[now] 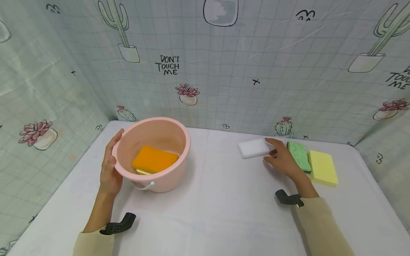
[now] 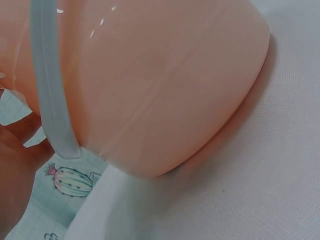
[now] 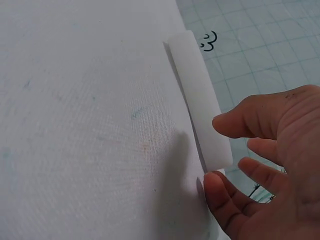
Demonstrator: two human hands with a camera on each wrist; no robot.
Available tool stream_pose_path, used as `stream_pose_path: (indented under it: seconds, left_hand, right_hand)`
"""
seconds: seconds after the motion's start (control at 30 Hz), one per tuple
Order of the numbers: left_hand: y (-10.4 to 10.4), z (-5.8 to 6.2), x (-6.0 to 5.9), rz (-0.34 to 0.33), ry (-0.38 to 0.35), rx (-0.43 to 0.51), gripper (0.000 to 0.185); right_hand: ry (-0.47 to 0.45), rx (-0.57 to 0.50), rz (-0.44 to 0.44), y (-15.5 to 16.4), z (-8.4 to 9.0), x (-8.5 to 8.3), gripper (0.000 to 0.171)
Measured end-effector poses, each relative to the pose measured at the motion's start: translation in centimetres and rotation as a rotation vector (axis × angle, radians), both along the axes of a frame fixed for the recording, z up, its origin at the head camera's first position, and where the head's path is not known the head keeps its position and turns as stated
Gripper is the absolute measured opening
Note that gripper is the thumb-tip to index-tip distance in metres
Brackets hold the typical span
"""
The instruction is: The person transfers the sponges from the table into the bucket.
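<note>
While the left hand [image 1: 111,173] rests with its fingers extended against the pink bucket [image 1: 174,177] at left of the frame, the right hand [image 1: 282,159] has its fingers parted around the near end of the white sponge [image 1: 252,148], right of centre on the table [image 1: 221,199], not yet gripping it. This looks like the reaching step; the next move probably calls for closing thumb and fingers evenly on that end, clear of the green sponge [image 1: 298,156].
</note>
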State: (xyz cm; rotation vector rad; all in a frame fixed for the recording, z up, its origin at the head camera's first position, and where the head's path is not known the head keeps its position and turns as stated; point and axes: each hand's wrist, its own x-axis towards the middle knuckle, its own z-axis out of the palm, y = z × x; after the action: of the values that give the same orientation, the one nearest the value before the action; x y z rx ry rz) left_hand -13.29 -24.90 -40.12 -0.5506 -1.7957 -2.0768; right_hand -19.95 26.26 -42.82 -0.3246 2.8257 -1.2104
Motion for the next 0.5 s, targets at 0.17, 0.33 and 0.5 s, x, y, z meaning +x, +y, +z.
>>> stream_pose_path:
  seconds: [0.17, 0.33, 0.5]
  left_hand:
    - [0.03, -0.02, 0.03, -0.004, 0.002, 0.003, 0.060]
    - [0.02, 0.02, 0.07, -0.003, -0.001, 0.005, 0.059]
    - [0.02, 0.06, 0.05, -0.001, -0.007, 0.005, 0.060]
  right_hand:
    - [-0.025, -0.017, 0.015, -0.21, -0.15, -0.28, 0.067]
    - [-0.057, -0.015, 0.021, -0.54, -0.33, -0.63, 0.068]
    - [-0.068, -0.008, 0.036, -0.90, -0.26, -0.71, 0.067]
